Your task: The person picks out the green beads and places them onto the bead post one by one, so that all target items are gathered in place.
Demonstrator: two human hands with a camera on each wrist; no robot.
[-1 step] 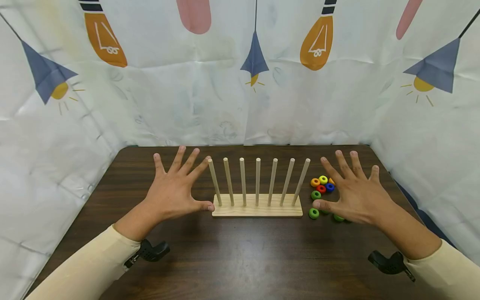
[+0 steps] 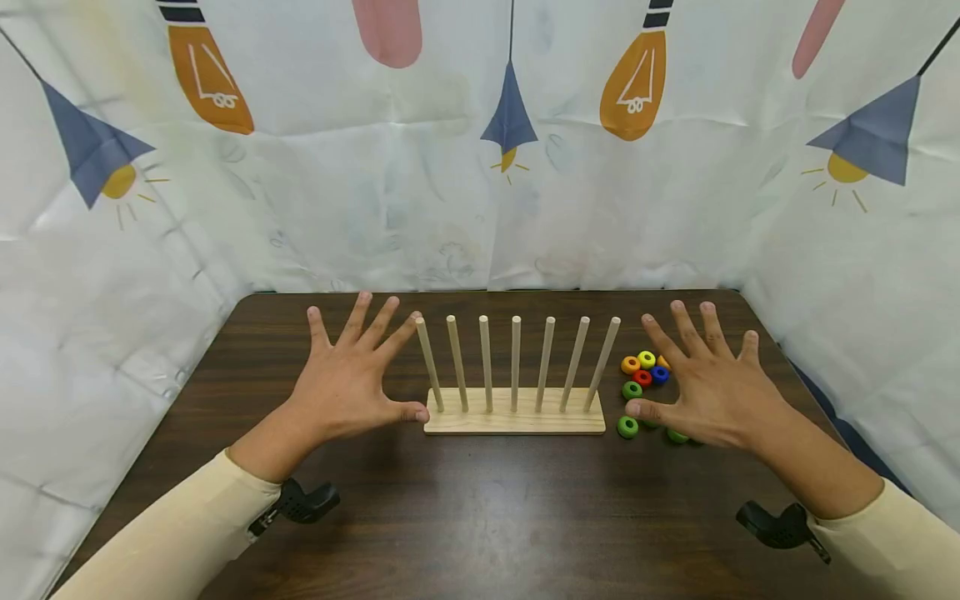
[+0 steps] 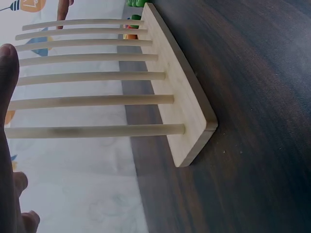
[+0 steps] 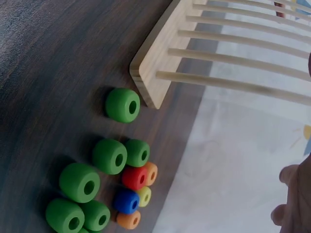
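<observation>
A light wooden stand (image 2: 514,423) with several upright pegs sits mid-table, its pegs bare in every view. My left hand (image 2: 345,383) hovers at the stand's left end, fingers spread, holding nothing. Over the right side, my right hand (image 2: 716,396) is likewise spread and holds nothing. It partly covers a group of coloured beads with holes. Among them are a green bead (image 4: 122,105) near the stand's end, a red bead (image 4: 134,177), a blue bead (image 4: 126,201) and a yellow bead (image 4: 144,196). Orange beads (image 4: 128,220) and several more green ones lie close by.
The dark wood-grain table (image 2: 480,517) ends at a white curtain (image 2: 450,208) printed with lamps and bulbs, which surrounds it at the back and sides. A black wrist device (image 2: 306,502) is on the left arm and another black device (image 2: 776,525) on the right.
</observation>
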